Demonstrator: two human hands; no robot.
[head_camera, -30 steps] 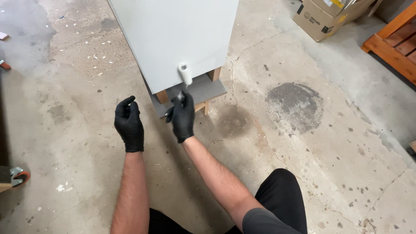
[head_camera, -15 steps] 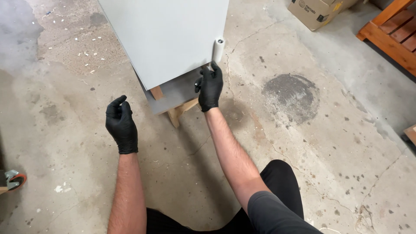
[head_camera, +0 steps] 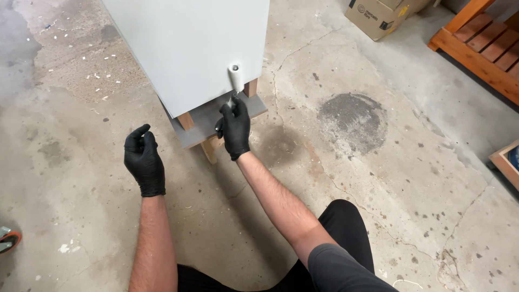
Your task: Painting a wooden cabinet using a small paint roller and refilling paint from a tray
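So I'm sitting on the concrete floor (head_camera: 378,178) with black gloves on, and my right hand (head_camera: 235,127) is wrapped tight around the handle of a small paint roller (head_camera: 235,75). The white roller head is sitting just above my fist, pressed against the lower right part of the pale grey panel (head_camera: 184,48) that's filling the upper middle of the frame. That panel is resting on little wooden blocks (head_camera: 185,120) over a darker grey board (head_camera: 208,121), right by my knuckles. My left hand (head_camera: 143,159) is hanging in the air at centre left, fingers loosely curled, gripping nothing. Off in the upper right corner there's a cardboard box (head_camera: 378,16) and a reddish wooden frame (head_camera: 481,48), both well apart from where I'm rolling.
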